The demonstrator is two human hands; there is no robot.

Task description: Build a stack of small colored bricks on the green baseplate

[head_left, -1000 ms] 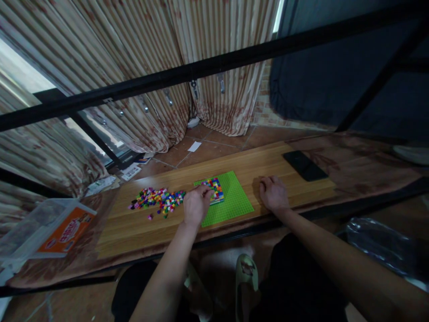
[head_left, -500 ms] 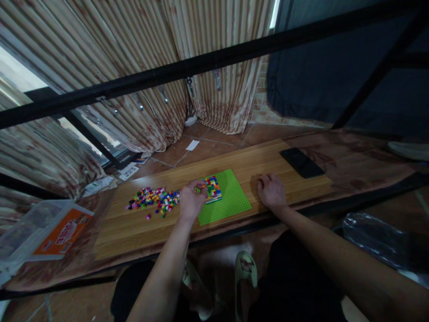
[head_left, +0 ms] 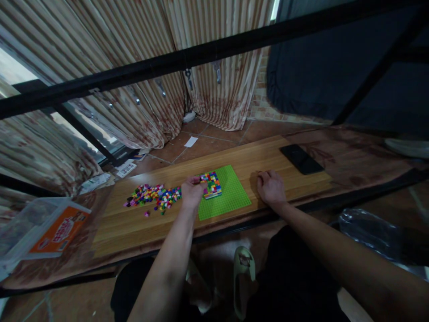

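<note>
A square block of multicoloured toy bricks [head_left: 213, 184] sits on the upper left part of a green studded baseplate [head_left: 231, 197]. My left hand [head_left: 192, 193] is at the block's left edge, its thumb and fingers closed around that side and hiding part of it. Whether a loose brick is also between the fingertips is too small to make out. To the left of this hand spreads a pile of loose small bricks [head_left: 150, 195] in many colours. My right hand [head_left: 271, 188] rests on the wooden board, right of the baseplate, with curled fingers and nothing visible in them.
The long wooden board [head_left: 127, 232] lies on a brown cloth. A black phone [head_left: 300, 159] is at its right end. A clear plastic tub with an orange label [head_left: 58, 232] stands on the left. A dark metal bar [head_left: 201, 54] crosses above the far side.
My left fingers have shifted from over the block's upper left part to its left edge. My right hand stays in place. The whole view has tilted slightly.
</note>
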